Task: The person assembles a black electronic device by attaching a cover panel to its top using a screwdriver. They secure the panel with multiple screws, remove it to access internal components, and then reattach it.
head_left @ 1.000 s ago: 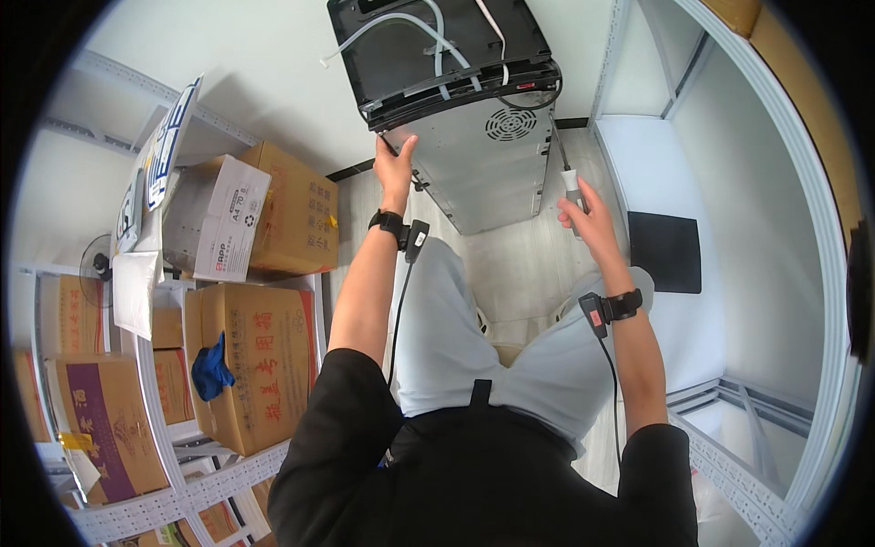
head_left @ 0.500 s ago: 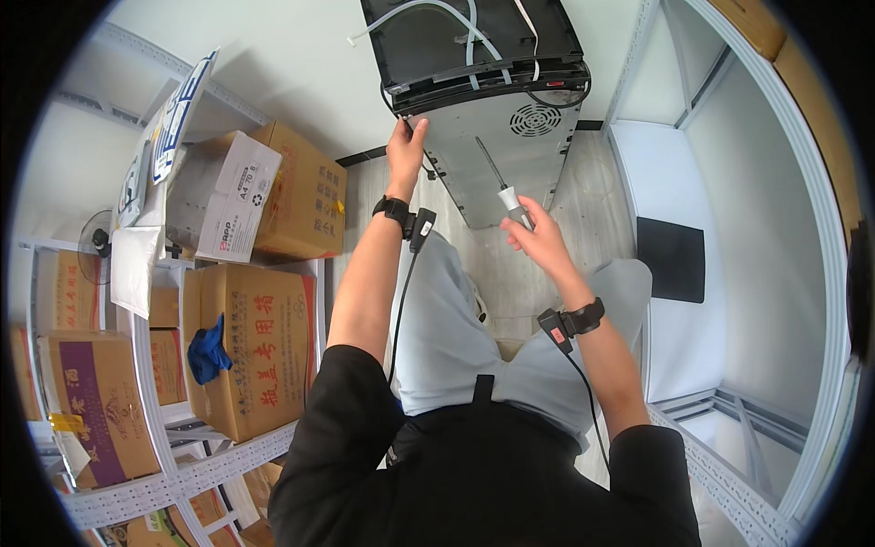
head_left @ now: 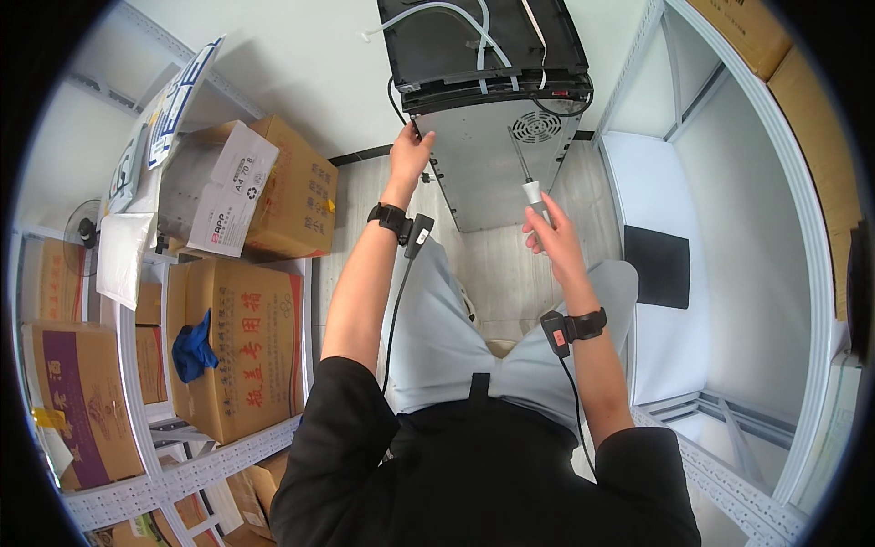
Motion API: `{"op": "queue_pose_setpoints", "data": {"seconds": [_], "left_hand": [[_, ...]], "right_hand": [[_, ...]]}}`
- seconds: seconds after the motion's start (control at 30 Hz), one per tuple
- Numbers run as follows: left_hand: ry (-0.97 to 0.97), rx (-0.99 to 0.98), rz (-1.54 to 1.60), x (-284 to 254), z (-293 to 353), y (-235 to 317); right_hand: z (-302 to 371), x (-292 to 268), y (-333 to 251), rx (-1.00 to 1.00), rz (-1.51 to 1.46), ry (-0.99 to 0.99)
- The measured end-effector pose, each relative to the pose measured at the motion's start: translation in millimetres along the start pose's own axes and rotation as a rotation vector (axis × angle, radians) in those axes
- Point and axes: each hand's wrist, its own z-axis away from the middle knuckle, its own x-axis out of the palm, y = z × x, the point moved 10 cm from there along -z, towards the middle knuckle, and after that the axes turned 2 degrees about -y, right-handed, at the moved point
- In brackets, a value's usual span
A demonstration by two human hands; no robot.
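Observation:
A tall appliance (head_left: 474,173) with a bare grey metal back panel and a black top stands on the floor ahead of me. My left hand (head_left: 410,153) is closed on the upper left edge of that panel, thumb on its face and the fingers partly hidden behind. My right hand (head_left: 557,235) holds a screwdriver (head_left: 534,194) by its white and grey handle. The long shaft points up and away, its tip in front of the panel beside the round fan grille (head_left: 536,128). Whether the tip touches the metal, I cannot tell.
Pale tubes (head_left: 483,36) lie over the appliance's top, and a black cable (head_left: 570,105) loops at its right corner. Cardboard boxes (head_left: 246,346) fill the metal shelves on my left. A white shelf (head_left: 661,356) with a black flat sheet (head_left: 658,266) is on my right.
The view has shifted slightly. My right hand has carried the screwdriver rightward, its tip nearer the fan grille. My left hand stays at the panel's left edge.

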Motion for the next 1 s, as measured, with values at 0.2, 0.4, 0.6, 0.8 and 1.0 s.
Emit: {"op": "queue_pose_setpoints", "data": {"seconds": [0.2, 0.4, 0.6, 0.8, 1.0], "left_hand": [[0.084, -0.015, -0.079, -14, 15, 2], [-0.014, -0.054, 0.022, -12, 38, 9], [-0.115, -0.175, 0.033, 6, 56, -2], [-0.116, -0.213, 0.120, 26, 53, -19], [-0.046, -0.281, 0.104, 31, 55, -66]], "right_hand": [[16, -2, -8, 0.007, -0.061, -0.007], [29, -9, -14, -0.011, -0.149, -0.033], [27, -23, -6, -0.005, -0.252, -0.006], [22, -45, 2, 0.023, -0.286, 0.081], [17, -64, 36, 0.073, -0.277, 0.154]]}}
